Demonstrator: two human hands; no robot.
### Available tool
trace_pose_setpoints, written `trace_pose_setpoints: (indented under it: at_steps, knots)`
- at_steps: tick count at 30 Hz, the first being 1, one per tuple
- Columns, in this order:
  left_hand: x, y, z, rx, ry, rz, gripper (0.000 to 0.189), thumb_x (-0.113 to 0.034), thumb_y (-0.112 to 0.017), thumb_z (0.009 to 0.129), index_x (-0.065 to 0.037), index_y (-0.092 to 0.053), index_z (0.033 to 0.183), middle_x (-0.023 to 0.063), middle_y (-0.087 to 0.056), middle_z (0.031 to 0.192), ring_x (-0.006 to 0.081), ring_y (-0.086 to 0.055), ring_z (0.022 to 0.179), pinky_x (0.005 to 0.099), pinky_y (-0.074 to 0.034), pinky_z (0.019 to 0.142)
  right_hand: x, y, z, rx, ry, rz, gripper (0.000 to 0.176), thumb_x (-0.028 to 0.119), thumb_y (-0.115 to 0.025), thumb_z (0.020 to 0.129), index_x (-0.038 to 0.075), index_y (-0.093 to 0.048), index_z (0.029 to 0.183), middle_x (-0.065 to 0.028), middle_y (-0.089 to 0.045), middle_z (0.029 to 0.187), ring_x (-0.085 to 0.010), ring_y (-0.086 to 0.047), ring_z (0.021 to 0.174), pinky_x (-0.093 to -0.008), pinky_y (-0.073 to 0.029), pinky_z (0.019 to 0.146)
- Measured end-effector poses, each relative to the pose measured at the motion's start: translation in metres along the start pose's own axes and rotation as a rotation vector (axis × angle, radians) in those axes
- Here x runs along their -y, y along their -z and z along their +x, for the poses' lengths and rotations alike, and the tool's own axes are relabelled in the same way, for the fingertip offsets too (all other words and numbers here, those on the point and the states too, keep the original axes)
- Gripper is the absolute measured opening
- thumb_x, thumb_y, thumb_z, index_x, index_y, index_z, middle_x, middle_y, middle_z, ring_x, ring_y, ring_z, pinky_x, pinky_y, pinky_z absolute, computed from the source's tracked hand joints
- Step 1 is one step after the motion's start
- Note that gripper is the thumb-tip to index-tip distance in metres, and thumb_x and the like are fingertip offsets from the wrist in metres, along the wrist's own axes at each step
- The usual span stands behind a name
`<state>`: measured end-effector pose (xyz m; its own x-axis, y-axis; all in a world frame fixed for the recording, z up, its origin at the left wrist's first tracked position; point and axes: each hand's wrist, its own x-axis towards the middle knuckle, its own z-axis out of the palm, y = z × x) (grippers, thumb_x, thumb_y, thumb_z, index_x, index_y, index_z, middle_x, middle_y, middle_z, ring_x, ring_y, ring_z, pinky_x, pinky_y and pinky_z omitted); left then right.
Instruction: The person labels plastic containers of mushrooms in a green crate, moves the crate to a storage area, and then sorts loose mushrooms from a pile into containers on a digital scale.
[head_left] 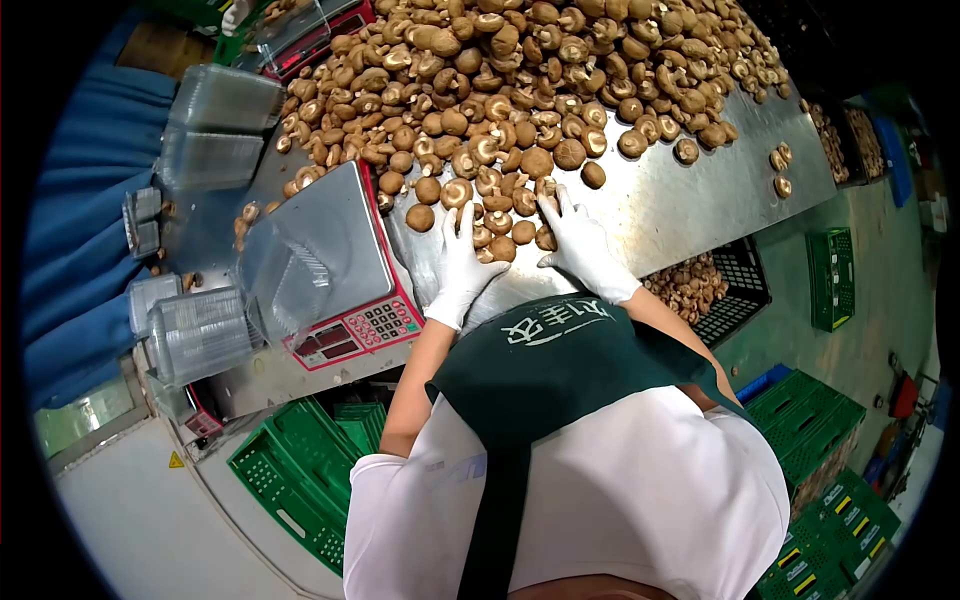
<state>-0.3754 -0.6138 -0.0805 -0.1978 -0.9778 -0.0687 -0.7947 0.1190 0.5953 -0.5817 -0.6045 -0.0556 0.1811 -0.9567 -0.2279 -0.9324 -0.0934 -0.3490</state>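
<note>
Both my hands wear white gloves and rest at the near edge of a big heap of brown mushrooms (500, 100) on a metal table (660, 205). My left hand (463, 265) has its fingers apart, on the left side of a small group of mushrooms (500, 230). On the group's right side, my right hand (580, 240) spreads its thumb and fingers, the fingertips touching or close to a mushroom. Neither hand is closed round anything. Left of my left hand stands a red-framed digital scale (378, 322) with a clear plastic tray (300, 280) on its plate.
Stacks of clear plastic trays (200, 335) line the table's left side. A second red scale (318, 40) stands farther back. A black crate (735, 300) of mushrooms sits below the right edge. Green crates (290, 480) are on the floor on both sides.
</note>
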Motion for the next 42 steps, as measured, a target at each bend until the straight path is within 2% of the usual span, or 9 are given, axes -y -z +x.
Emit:
trace_pose_setpoints:
  at_steps: [7, 12, 17, 22, 27, 35, 39, 41, 42]
  knots:
    - [0.002, -0.001, -0.003, 0.034, 0.060, -0.076, 0.115, -0.021, -0.087, 0.048, -0.017, -0.023, 0.143, 0.0177, -0.028, 0.141, 0.0365, -0.043, 0.122, 0.0401, -0.045, 0.095, -0.010, -0.047, 0.021, -0.424, 0.407, -0.128, 0.042, 0.022, -0.071, 0.069, 0.009, -0.059, 0.106, -0.0168, -0.046, 0.129, -0.0343, -0.046, 0.114, -0.0452, -0.039, 0.094]
    - [0.011, 0.003, -0.010, -0.031, -0.022, -0.209, 0.115, -0.020, -0.087, 0.048, -0.010, -0.022, 0.143, 0.0190, -0.028, 0.141, 0.0347, -0.036, 0.127, 0.0383, -0.039, 0.102, -0.026, 0.009, -0.011, -0.450, 0.088, 0.344, 0.022, 0.026, -0.064, 0.080, 0.015, -0.069, 0.098, -0.0157, -0.055, 0.125, -0.0336, -0.053, 0.109, -0.0400, -0.042, 0.095]
    - [0.007, 0.006, -0.010, -0.036, -0.025, -0.289, 0.116, -0.019, -0.087, 0.047, -0.010, -0.022, 0.143, 0.0203, -0.028, 0.140, 0.0367, -0.038, 0.126, 0.0384, -0.040, 0.100, -0.100, 0.089, -0.073, 0.183, -0.414, -0.118, 0.030, 0.039, -0.064, 0.078, 0.010, -0.067, 0.084, -0.0122, -0.066, 0.095, -0.0289, -0.064, 0.086, -0.0392, -0.050, 0.074]
    - [0.007, -0.002, 0.001, 0.006, -0.081, -0.082, 0.122, -0.021, -0.088, 0.045, -0.014, -0.019, 0.145, 0.0195, -0.027, 0.140, 0.0359, -0.037, 0.126, 0.0387, -0.041, 0.100, -0.097, 0.076, -0.080, -0.025, -0.270, -0.104, 0.089, 0.032, -0.081, 0.062, 0.006, -0.038, 0.135, -0.0138, -0.056, 0.120, -0.0287, -0.059, 0.103, -0.0372, -0.050, 0.084]
    - [-0.015, 0.016, 0.013, 0.145, 0.018, 0.030, 0.124, -0.026, -0.088, 0.045, -0.017, -0.016, 0.146, 0.0215, -0.024, 0.141, 0.0401, -0.038, 0.125, 0.0412, -0.045, 0.094, -0.045, 0.013, -0.021, 0.044, -0.062, 0.186, 0.123, 0.041, -0.085, 0.051, 0.011, -0.012, 0.145, -0.0237, -0.021, 0.147, -0.0368, -0.050, 0.116, -0.0372, -0.047, 0.091]
    - [-0.011, 0.006, 0.035, 0.228, 0.005, 0.041, 0.119, -0.027, -0.086, 0.046, -0.020, -0.020, 0.145, 0.0262, -0.020, 0.141, 0.0438, -0.041, 0.122, 0.0418, -0.046, 0.092, -0.023, -0.002, 0.048, 0.133, 0.004, 0.340, 0.129, 0.034, -0.089, 0.045, 0.012, -0.011, 0.146, -0.0302, -0.021, 0.143, -0.0420, -0.048, 0.116, -0.0396, -0.045, 0.093]
    - [-0.015, 0.005, 0.031, 0.203, 0.010, -0.068, 0.112, -0.024, -0.088, 0.046, -0.013, -0.028, 0.139, 0.0236, -0.021, 0.140, 0.0421, -0.033, 0.127, 0.0407, -0.037, 0.103, -0.041, 0.002, 0.041, 0.006, 0.300, 0.612, 0.110, 0.026, -0.084, 0.052, 0.011, -0.024, 0.144, -0.0259, -0.028, 0.143, -0.0334, -0.049, 0.119, -0.0357, -0.041, 0.098]
    - [-0.011, -0.005, 0.025, 0.198, -0.059, -0.151, 0.109, -0.024, -0.088, 0.046, -0.007, -0.030, 0.136, 0.0221, -0.023, 0.138, 0.0395, -0.032, 0.127, 0.0394, -0.034, 0.106, -0.040, -0.001, 0.033, 0.232, 0.221, 0.942, 0.101, 0.020, -0.081, 0.056, 0.008, -0.029, 0.141, -0.0171, -0.048, 0.131, -0.0262, -0.045, 0.123, -0.0317, -0.035, 0.104]
    - [-0.009, -0.010, 0.021, 0.105, -0.118, -0.090, 0.103, -0.023, -0.087, 0.046, -0.010, -0.032, 0.133, 0.0187, -0.026, 0.136, 0.0404, -0.043, 0.119, 0.0407, -0.044, 0.096, -0.042, -0.007, 0.034, 0.213, 0.229, 0.920, 0.100, 0.020, -0.081, 0.056, 0.007, -0.029, 0.141, -0.0169, -0.048, 0.131, -0.0259, -0.045, 0.123, -0.0315, -0.036, 0.103]
